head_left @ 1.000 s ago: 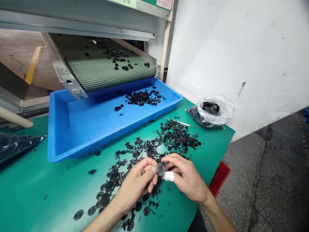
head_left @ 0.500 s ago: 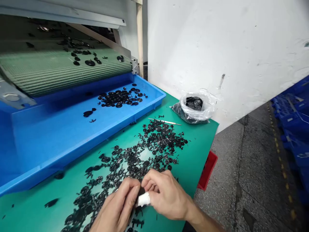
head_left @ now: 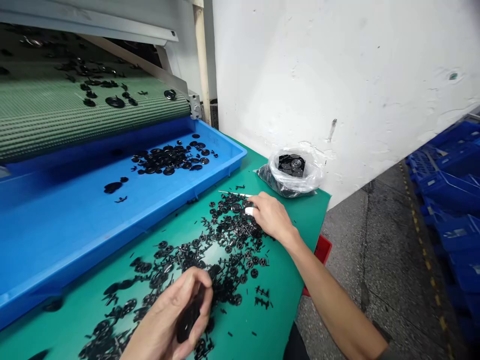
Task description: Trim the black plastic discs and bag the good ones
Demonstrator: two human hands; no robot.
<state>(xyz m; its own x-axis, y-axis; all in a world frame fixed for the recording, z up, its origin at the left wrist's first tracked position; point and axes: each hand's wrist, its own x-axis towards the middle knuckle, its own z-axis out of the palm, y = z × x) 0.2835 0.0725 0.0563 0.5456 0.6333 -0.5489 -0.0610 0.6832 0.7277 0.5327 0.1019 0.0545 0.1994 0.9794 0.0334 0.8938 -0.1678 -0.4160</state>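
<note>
A long conveyor belt with a ribbed green surface runs along the far left, black pieces scattered across it, and its end sits over a shallow blue plastic tray holding a loose cluster of black discs. Below that, a green-topped bench ends against a scuffed white wall, with stacked blue crates off on the floor to the right. Near the wall sits a clear plastic bag of black parts. Across the bench sprawls a wide spread of black plastic parts, discs and small branched sprues mixed together. The work at this moment is in that spread: the two hands are well apart. The left hand is closed around a dark disc near the bench's near side, though blur makes its exact shape hard to judge, so it may be another part. The right hand lies open at the far edge of the spread, just beside a slim pick — a white wrap on one finger.
</note>
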